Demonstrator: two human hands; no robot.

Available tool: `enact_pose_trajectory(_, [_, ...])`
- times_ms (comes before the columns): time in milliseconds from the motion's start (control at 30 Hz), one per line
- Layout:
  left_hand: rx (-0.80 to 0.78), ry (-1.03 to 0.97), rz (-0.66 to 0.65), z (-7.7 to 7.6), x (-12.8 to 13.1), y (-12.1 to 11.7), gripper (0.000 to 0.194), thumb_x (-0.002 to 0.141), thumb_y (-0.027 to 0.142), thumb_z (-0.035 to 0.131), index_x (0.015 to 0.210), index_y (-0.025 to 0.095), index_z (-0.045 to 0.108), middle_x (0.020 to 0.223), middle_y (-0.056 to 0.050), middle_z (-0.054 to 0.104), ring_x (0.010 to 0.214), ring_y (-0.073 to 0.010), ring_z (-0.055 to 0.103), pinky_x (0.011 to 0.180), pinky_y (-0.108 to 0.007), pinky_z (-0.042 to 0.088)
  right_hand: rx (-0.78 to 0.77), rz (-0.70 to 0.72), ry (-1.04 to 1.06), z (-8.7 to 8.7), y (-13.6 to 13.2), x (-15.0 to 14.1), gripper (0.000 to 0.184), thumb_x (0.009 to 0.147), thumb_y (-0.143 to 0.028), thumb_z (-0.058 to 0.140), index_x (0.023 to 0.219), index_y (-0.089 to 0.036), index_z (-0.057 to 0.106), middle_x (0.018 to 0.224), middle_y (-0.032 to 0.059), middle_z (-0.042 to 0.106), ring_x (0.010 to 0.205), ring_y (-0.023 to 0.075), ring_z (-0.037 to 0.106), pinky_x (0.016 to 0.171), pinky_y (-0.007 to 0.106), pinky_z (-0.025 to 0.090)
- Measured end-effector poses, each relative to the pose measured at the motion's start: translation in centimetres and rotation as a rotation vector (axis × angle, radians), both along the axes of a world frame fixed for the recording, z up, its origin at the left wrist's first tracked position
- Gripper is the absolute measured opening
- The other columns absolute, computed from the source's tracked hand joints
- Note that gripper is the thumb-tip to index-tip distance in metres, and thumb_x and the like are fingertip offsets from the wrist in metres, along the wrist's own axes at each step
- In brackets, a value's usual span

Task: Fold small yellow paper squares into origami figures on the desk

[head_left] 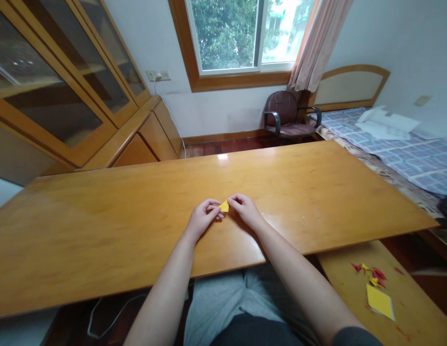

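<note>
A small folded piece of yellow paper (224,206) rests on the wooden table (137,211), near its front edge. My left hand (203,217) pinches its left side with curled fingers. My right hand (246,209) pinches its right side, fingertips pressed together on the paper. Both hands lie low on the tabletop, touching each other at the paper.
A lower wooden bench (406,298) at the right holds a stack of yellow paper squares (380,301) and several small red and yellow folded pieces (372,275). A dark red office chair (286,115) and a bed (399,149) stand beyond; glass-fronted cabinets (65,96) line the left.
</note>
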State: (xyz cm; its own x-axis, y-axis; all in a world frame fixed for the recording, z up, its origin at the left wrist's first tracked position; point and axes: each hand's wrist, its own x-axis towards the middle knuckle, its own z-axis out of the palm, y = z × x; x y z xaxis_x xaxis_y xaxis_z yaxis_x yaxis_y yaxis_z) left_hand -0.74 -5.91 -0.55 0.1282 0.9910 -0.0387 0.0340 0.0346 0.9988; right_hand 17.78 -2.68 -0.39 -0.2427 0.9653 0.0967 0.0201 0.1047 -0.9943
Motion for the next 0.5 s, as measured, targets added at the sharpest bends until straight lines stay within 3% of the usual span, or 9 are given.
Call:
enact_pose_trajectory(367, [0.04, -0.073, 0.072, 0.9, 0.1, -0.2, 0.039, 0.082, 0.04, 0.067, 0.109, 0.014, 0.056, 0.078, -0.008, 0.076, 0.068, -0.0196, 0.071, 0.068, -0.032, 0.056, -0.045, -0.092, 0.09, -0.3, 0.2, 0.0, 0.024, 0.079, -0.041, 0.062, 0.072, -0.018, 0.061, 0.063, -0.0021, 0.054, 0.062, 0.0139, 0.048, 0.059, 0.025, 0.038])
enact_pose_trajectory(500, [0.132, -0.062, 0.158, 0.9, -0.1, -0.1, 0.035, 0.084, 0.038, 0.065, 0.109, 0.015, 0.057, 0.082, -0.007, 0.074, 0.071, -0.0174, 0.07, 0.069, -0.03, 0.056, -0.091, -0.134, 0.14, 0.0, 0.3, 0.1, 0.025, 0.077, -0.041, 0.064, 0.07, -0.018, 0.058, 0.06, -0.0035, 0.051, 0.056, 0.0122, 0.045, 0.055, 0.024, 0.035])
